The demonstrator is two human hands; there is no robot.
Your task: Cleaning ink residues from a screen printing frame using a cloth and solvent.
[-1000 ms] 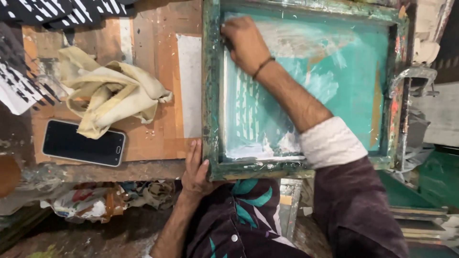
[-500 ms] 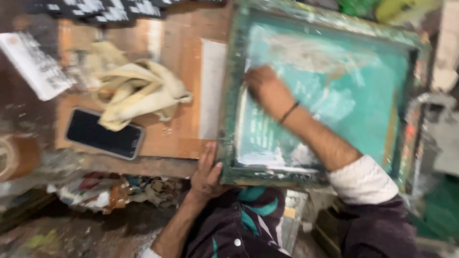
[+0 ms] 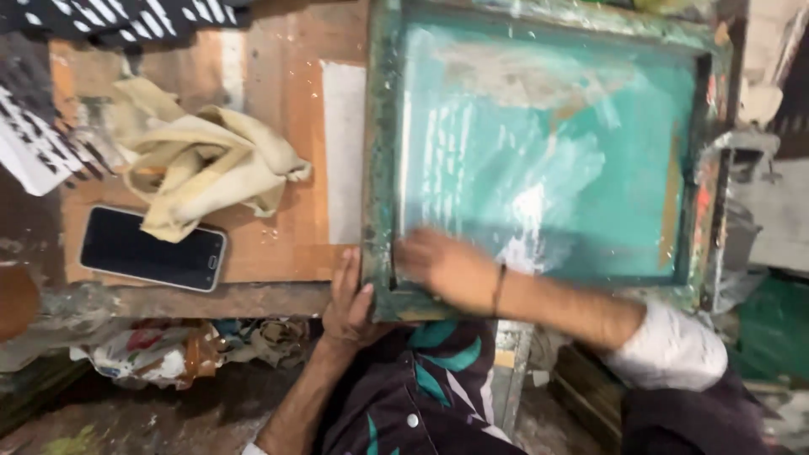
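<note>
Now right hand lower on screen | fingers blurred, grip unclear | left hand unmoved

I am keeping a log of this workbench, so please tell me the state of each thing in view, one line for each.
Screen frame: flat on the bench, its green mesh smeared with pale streaks.
Right hand: on the mesh at the near edge, blurred.
Left hand: pressed against the frame's near left corner.
Cloth: crumpled, lying on the board.
Phone: face up, screen dark.
</note>
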